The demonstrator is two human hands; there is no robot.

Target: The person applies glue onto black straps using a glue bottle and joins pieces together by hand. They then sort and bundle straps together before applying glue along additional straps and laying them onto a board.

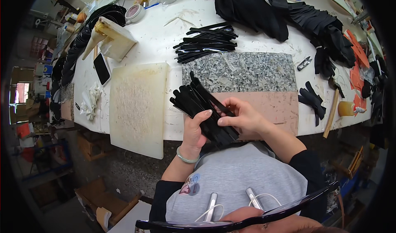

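Observation:
A thick bundle of black strips [194, 102] lies across my left hand [197, 128], whose thumb presses over it. My right hand [239, 114] pinches one black strip [208, 93] at the bundle's right side, and that strip stands slightly apart from the others. Both hands are above the front of the work board, close to my body. Beneath them the board shows a pinkish plain part [264, 113] and, behind it, a speckled grey stone part [255, 70]. A pile of similar black strips [208, 40] rests beyond the stone's far left edge.
A worn whitish cutting board [138, 105] overhangs the table's front edge on the left. Near it are a phone [102, 69] and a stained white block [117, 39]. Black fabric [251, 12] is heaped at the back. Thread snips [304, 63] and a wooden stick [331, 113] lie right.

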